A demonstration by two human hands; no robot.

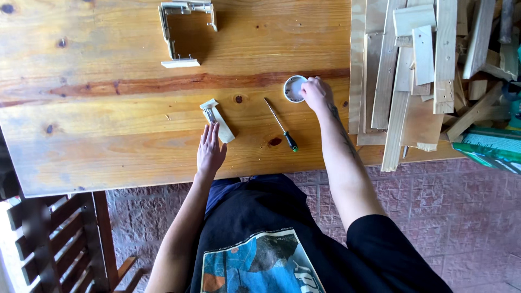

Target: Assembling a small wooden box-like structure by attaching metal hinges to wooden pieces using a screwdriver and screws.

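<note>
Right hand (316, 92) far out over the wooden tabletop (108, 119), fingertips curled onto the rim of a small round white cup (293, 88), covering its right edge; a light pinch by the look of it, though whether anything is lifted cannot be told. Cup upright, mouth up, just left of the hand, near the table's right end. Left hand (210, 149) flat and released, palm down, fingers straight and pointing away from the body, holding nothing; fingertips touching or almost touching the near edge of a pale hinge-like bracket piece (217, 120).

Bracket piece lying flat with long axis slanted, far end toward upper left, near end toward lower right, directly ahead of the left hand. Between the two hands, a slim screwdriver (281, 126): shaft tip toward the far left, dark green-banded handle toward the near right, long axis diagonal, closer to the right forearm than to the left hand, untouched. Farther off, well apart from both hands, a larger U-shaped pale metal frame (184, 32) near the far table edge.

Open bare wood left and ahead of the left hand. Right of the cup, little room: a stack of rough wood offcuts (412, 81) starting just beside the right hand. Near table edge close behind the left wrist; slatted chair (59, 239) below left.
</note>
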